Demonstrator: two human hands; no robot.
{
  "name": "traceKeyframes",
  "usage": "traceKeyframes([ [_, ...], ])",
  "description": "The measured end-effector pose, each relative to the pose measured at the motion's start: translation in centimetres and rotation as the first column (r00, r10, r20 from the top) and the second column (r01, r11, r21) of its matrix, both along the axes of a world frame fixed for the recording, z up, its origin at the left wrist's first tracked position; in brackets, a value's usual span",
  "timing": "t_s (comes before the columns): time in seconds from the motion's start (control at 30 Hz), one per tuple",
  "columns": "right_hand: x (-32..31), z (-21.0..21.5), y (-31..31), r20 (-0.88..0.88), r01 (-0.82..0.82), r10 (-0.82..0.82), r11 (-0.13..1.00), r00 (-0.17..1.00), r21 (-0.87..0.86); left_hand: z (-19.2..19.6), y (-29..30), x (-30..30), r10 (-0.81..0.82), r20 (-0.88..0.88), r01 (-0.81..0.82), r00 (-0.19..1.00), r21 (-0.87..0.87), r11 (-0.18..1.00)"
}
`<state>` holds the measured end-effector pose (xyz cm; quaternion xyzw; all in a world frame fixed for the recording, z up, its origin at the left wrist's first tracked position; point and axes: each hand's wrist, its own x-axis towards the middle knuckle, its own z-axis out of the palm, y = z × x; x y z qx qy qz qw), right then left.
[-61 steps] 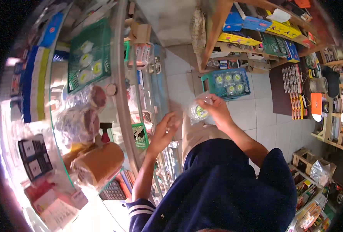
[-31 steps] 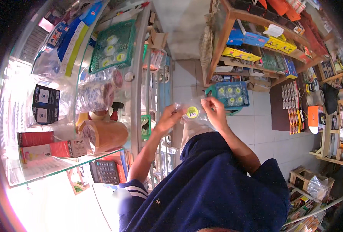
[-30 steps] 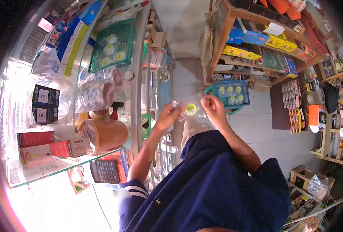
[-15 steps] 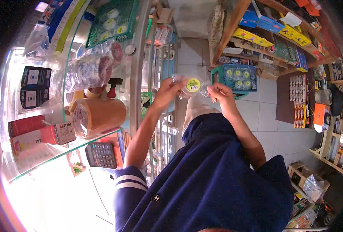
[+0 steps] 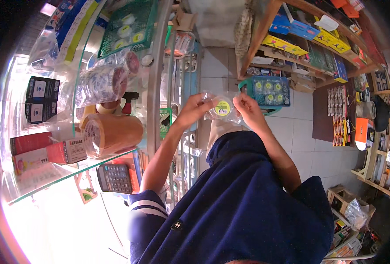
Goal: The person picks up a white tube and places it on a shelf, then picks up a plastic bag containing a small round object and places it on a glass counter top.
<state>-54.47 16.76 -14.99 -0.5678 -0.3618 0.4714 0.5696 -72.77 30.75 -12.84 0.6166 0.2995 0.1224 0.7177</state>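
Observation:
Between my hands is a clear plastic packet (image 5: 222,108) with a round yellow-green label; what is inside cannot be made out. My left hand (image 5: 196,109) pinches its left side, thumb and fingers closed on the film. At the packet's right edge, my right hand (image 5: 249,109) is closed on the plastic too. Just beyond my right hand, lower down, a teal basket (image 5: 284,99) holds several similar packets (image 5: 269,90) with round yellow-green labels.
To my left, a glass counter (image 5: 72,169) carries a green basket (image 5: 150,26), large brown tape rolls (image 5: 116,134), wrapped rolls (image 5: 99,83) and small boxes (image 5: 41,99). A calculator (image 5: 116,178) lies below. Wooden shelves (image 5: 258,37) with goods stand at right, above a tiled floor (image 5: 302,127).
The packet has come slightly lower and nearer to me. My right hand has moved in toward my left, and the film between them looks less stretched.

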Motion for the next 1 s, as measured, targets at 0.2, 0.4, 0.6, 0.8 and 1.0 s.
traceKeyframes([
  [0.2, 0.1, 1.0, -0.2, -0.12, 0.104, -0.094, 0.991, 0.988, 0.079, 1.3, 0.0, -0.1, -0.085, -0.035, 0.084, 0.996, -0.017, 0.996],
  [0.4, 0.5, 0.5, -0.5, -0.192, 0.173, -0.162, 0.984, 0.968, 0.046, 1.3, -0.4, 0.1, -0.103, -0.011, 0.103, 0.995, -0.034, 0.994],
  [0.6, 2.3, 0.8, -0.6, 0.006, -0.121, 0.121, 0.992, 0.993, 0.043, -0.2, 0.1, -0.6, -0.064, -0.026, 0.065, 0.998, 0.017, 0.998],
  [0.8, 12.9, -24.5, -11.5, 0.553, 0.021, 0.377, 0.813, 0.743, -0.582, 1.1, 0.1, 0.9, -0.01, -0.036, 0.009, 0.999, -0.006, 1.0],
  [1.0, 10.3, -25.0, -19.8, -0.454, -0.272, -0.009, 0.79, 0.891, -0.55, -0.1, 0.4, -0.2, 0.038, -0.036, -0.039, 0.999, -0.011, 0.999],
])
